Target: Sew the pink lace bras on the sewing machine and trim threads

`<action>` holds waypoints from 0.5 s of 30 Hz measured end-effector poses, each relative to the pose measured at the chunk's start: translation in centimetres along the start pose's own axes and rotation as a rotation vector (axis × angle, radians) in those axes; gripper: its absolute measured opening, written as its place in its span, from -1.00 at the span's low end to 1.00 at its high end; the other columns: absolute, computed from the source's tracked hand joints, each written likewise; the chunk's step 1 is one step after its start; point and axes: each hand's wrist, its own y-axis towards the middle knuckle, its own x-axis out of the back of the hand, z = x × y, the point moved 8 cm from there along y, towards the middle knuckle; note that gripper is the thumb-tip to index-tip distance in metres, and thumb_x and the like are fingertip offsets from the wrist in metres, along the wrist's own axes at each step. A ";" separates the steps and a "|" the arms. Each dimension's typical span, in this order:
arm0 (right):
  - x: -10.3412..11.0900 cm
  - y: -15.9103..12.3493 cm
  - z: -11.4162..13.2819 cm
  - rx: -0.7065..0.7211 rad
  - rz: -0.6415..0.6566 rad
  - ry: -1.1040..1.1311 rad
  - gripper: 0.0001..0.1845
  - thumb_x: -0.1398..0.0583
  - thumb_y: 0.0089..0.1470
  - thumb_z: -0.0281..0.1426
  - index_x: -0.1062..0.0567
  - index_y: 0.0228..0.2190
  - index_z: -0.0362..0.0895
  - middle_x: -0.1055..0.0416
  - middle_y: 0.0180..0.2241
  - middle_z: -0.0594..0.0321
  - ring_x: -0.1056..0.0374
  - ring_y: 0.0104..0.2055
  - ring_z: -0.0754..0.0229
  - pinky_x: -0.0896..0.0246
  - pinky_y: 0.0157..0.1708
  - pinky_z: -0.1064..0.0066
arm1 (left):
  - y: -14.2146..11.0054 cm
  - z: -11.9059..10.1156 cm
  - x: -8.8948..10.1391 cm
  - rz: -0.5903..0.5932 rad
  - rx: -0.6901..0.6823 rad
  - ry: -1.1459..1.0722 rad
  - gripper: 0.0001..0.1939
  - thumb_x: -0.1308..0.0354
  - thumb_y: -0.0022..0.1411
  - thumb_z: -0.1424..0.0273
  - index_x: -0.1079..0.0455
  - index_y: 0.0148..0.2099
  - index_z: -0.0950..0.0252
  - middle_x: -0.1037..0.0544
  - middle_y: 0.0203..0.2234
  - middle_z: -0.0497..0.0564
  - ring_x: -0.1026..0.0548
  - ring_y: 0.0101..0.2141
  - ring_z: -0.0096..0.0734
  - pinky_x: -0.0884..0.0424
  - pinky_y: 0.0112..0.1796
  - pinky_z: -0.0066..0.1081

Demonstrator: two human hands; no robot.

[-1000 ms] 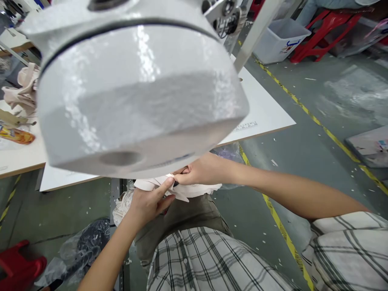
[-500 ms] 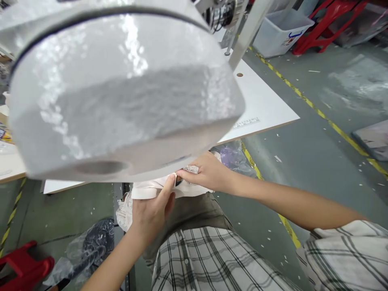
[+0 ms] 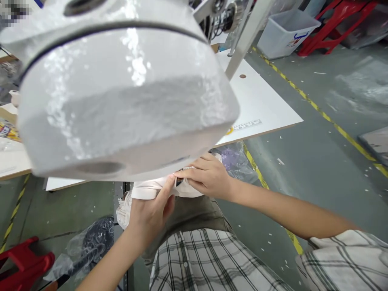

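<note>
A piece of white fabric lies over my lap, just below the front edge of a large white sewing machine head. My left hand is closed on the fabric, its thumb pressed on top and its fingers folded underneath. From the right, my right hand grips the same fabric with bent fingers; its fingertips come close to my left thumb. A small dark part shows between the two hands, too covered to name. The machine head hides the fabric's far side.
The white tabletop extends right of the machine, with a clear ruler near its edge. A plastic bin and a red stool stand at the back right. Another red stool and a bagged dark bundle are lower left.
My right hand has shifted its grip: its fingers now reach over the fabric where its thumb lay on top before. My left hand stays nearly in place. The view has moved slightly.
</note>
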 end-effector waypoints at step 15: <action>-4.3 -3.1 -5.6 -0.808 0.089 0.674 -0.48 -0.08 0.28 -0.21 -0.23 0.15 -0.24 -0.34 -0.34 0.21 -0.26 -0.43 0.33 -0.22 -0.42 0.46 | 0.4 -0.5 0.1 0.078 0.124 -0.069 -0.44 -0.12 0.27 0.44 -0.15 0.29 0.17 -0.49 -0.01 -0.09 -0.42 -0.04 -0.15 -0.30 -0.01 -0.18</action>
